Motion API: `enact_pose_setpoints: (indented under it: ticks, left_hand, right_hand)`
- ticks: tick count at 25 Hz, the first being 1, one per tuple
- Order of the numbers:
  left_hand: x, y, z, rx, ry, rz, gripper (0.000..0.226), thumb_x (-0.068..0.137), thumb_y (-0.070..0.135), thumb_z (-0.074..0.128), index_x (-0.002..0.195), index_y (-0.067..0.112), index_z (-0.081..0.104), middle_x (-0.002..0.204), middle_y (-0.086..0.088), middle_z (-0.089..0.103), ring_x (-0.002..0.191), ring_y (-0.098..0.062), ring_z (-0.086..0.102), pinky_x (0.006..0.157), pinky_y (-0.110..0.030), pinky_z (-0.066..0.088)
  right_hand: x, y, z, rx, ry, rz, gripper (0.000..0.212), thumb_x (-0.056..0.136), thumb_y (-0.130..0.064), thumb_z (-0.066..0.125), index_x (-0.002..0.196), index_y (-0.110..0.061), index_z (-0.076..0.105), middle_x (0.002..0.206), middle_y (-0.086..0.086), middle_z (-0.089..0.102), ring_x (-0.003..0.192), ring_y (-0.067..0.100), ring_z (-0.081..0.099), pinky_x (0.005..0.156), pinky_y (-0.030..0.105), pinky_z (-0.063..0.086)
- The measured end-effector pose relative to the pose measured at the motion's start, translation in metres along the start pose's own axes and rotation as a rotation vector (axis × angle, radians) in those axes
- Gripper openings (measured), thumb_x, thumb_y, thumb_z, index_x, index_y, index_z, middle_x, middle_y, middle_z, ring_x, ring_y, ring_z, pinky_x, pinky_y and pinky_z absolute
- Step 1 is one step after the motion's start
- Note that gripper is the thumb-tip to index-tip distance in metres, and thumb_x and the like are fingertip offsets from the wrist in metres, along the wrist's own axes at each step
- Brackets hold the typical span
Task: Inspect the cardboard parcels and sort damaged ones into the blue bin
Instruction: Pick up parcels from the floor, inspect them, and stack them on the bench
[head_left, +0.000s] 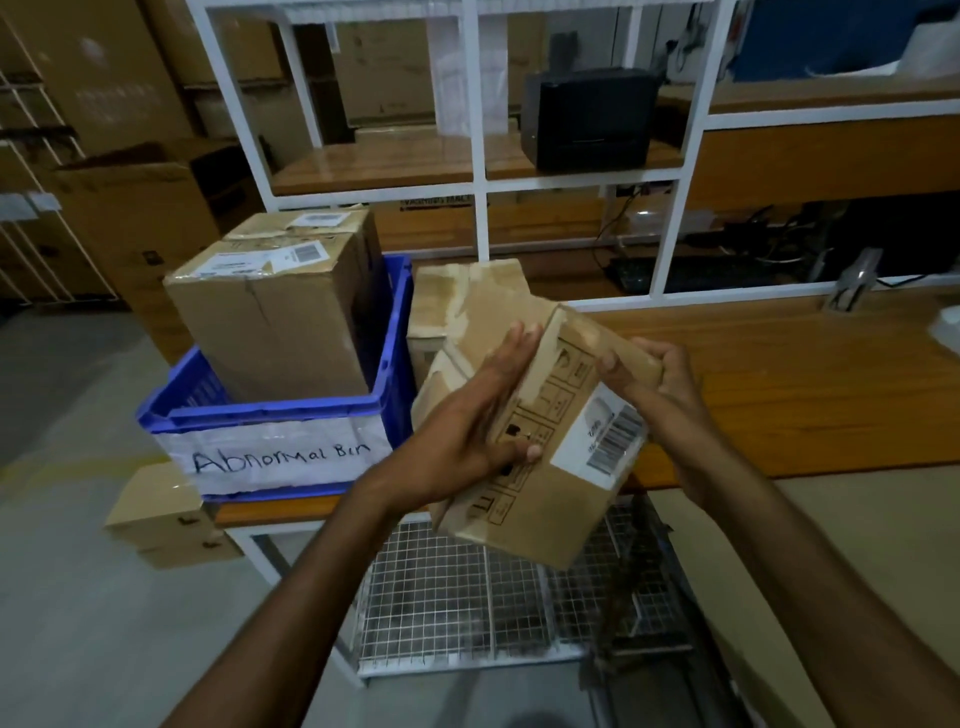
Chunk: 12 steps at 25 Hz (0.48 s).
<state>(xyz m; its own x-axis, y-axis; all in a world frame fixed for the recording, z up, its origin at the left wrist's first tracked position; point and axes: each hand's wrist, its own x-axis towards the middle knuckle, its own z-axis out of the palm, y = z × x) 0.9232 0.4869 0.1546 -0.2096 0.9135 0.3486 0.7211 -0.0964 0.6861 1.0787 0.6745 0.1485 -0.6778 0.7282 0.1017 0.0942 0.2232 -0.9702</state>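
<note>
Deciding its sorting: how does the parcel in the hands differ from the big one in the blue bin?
The held parcel is smaller than the bin parcel. The held parcel hangs tilted, gripped by left hand and right hand; the bin parcel stands in the blue bin. Its barcode label sits on a side face, the bin parcel's on top. Both are taped cardboard.

brown parcel (545, 467) with white barcode label (602, 436); blue bin (384, 364); white shelf frame (480, 130).
</note>
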Motion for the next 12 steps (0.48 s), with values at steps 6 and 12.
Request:
enact_pose_setpoints:
  ticks: [6, 12]
  left_hand:
    - [-0.016, -0.040, 0.054, 0.022, 0.147, -0.155, 0.092, 0.097, 0.039, 0.076, 0.167, 0.040, 0.017, 0.175, 0.018, 0.013, 0.161, -0.009, 0.014, 0.128, -0.058, 0.025]
    - [-0.054, -0.072, 0.079, 0.046, 0.532, -0.700, 0.111, 0.072, 0.103, 0.037, 0.162, 0.040, 0.027, 0.176, 0.008, 0.001, 0.160, -0.029, 0.018, 0.120, -0.066, 0.031]
  right_hand:
    - [-0.005, 0.012, 0.015, -0.376, -0.062, 0.098, 0.118, 0.047, -0.104, 0.050, 0.143, -0.036, 0.042, 0.161, -0.010, 0.017, 0.151, 0.025, 0.017, 0.117, 0.056, 0.033]
    - [-0.012, 0.034, 0.032, -0.380, -0.068, 0.095, 0.107, 0.061, -0.098, 0.045, 0.155, -0.050, 0.025, 0.161, -0.009, 0.034, 0.144, 0.024, 0.030, 0.111, 0.062, 0.037]
